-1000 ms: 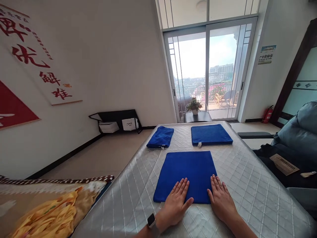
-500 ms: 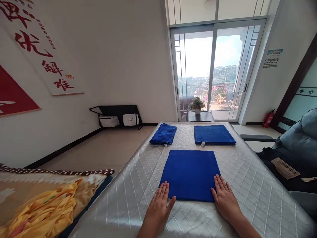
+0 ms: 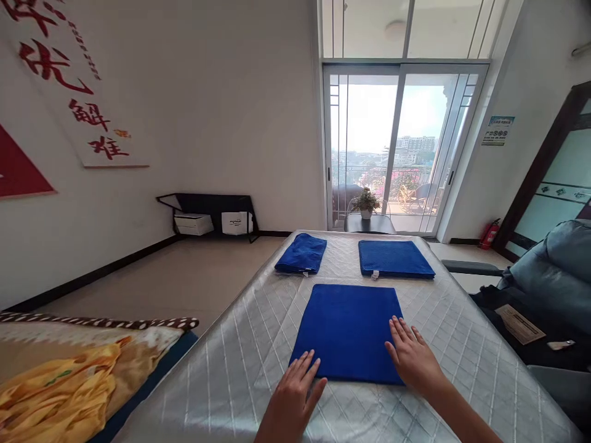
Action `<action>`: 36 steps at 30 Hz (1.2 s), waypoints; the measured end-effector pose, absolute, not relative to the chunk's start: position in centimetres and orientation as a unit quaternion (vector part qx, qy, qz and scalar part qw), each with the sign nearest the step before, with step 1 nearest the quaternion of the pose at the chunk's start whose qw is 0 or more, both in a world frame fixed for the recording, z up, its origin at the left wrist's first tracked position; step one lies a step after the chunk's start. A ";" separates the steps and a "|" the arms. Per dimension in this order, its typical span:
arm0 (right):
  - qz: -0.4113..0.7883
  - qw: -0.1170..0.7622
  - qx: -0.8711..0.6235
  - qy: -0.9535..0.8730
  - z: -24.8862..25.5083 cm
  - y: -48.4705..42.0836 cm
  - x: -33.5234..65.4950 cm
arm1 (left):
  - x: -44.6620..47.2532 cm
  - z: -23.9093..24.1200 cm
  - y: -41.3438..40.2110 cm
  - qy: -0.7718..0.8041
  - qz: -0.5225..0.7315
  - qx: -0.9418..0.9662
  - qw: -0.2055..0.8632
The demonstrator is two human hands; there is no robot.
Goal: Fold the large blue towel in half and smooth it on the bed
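Observation:
A blue folded cloth [image 3: 348, 332], a towel by its look, lies flat and square on the silver quilted table cover [image 3: 221, 369]. My left hand [image 3: 298, 387] is at its near left corner, fingers stretched out over the edge. Over the right edge is my right hand [image 3: 410, 351], its fingers extended and the thumb spread. Neither hand grips the cloth; whether the right palm touches it I cannot tell. Farther back lie a smaller folded blue cloth [image 3: 302, 253] on the left and a thicker folded blue stack [image 3: 394, 258] on the right, both with white tags.
At lower left, a bed or couch holds a crumpled yellow cloth [image 3: 60, 387]. A grey armchair [image 3: 554, 258] with a cardboard piece [image 3: 520, 324] stands at right. Beyond the table's far edge are a potted plant [image 3: 366, 203] on a chair and sliding glass doors [image 3: 397, 147].
My right hand has shifted slightly up and inward over the cloth's right edge. My left hand stays near the same corner with its fingers a little more spread. The camera view has tilted slightly.

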State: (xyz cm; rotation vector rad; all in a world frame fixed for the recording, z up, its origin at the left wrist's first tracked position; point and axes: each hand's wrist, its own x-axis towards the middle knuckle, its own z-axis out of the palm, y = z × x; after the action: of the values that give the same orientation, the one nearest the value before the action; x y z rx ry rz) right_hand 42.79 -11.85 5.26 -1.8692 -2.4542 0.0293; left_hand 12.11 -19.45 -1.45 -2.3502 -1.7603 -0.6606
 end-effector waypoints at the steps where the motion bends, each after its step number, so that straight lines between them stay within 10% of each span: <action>1: 0.016 0.018 -0.612 -0.791 5.5 -10.6 42.7 | 12.1 -1.3 -19.5 -0.575 -0.229 -0.782 0.074; 20: 0.039 0.063 -0.645 -0.761 -1.1 -2.7 43.6 | 14.6 0.3 -19.5 -0.720 -0.164 -0.648 0.184; 36: 0.018 0.072 -0.633 -0.771 -2.1 -2.5 44.4 | 27.7 0.8 -6.4 -0.515 -0.118 -0.849 -0.019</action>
State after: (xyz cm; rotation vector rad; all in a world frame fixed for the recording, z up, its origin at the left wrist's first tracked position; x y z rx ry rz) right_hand 44.38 -2.50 -2.09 -1.9024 -2.3154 0.0531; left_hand 27.66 -6.42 0.77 -2.7002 -1.6373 -0.3741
